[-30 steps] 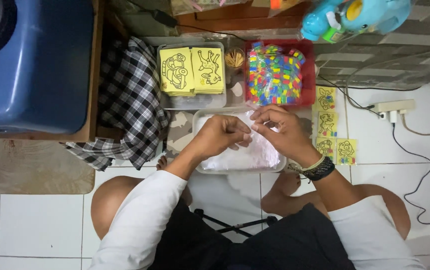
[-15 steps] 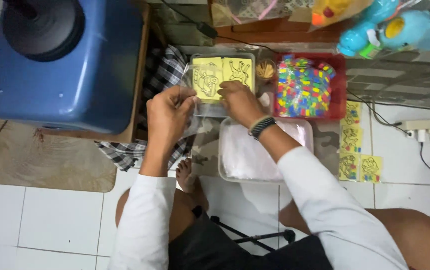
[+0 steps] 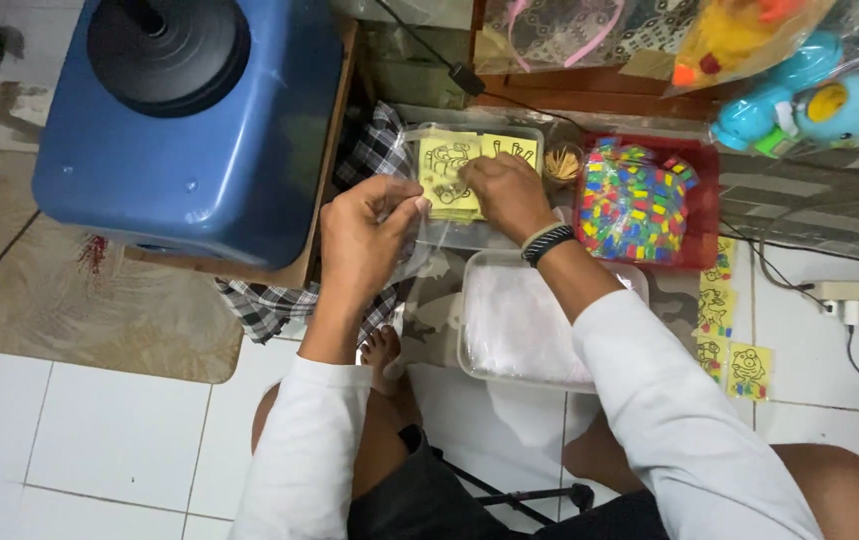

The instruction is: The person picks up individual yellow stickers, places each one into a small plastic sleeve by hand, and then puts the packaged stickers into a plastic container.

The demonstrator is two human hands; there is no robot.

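Observation:
My left hand (image 3: 370, 228) pinches the edge of a clear plastic bag (image 3: 428, 238) in front of a clear tray. My right hand (image 3: 505, 195), with a dark band on its wrist, lies on the stack of yellow picture cards (image 3: 445, 170) in that tray. Its fingertips grip the top card at the mouth of the bag. A second yellow card (image 3: 510, 148) shows just behind the hand.
A red tray (image 3: 707, 205) of small coloured pieces stands to the right. A clear tub (image 3: 470, 330) with white contents sits near my knees. A big blue container (image 3: 190, 130) on a wooden stand is at the left, over a chequered cloth (image 3: 270, 305). More yellow cards (image 3: 740, 365) and a power strip (image 3: 850, 295) lie on the tiles.
Both hands left the white tub and went up to the tray of yellow cards. My left hand now pinches the clear bag, and my right hand has settled on the cards.

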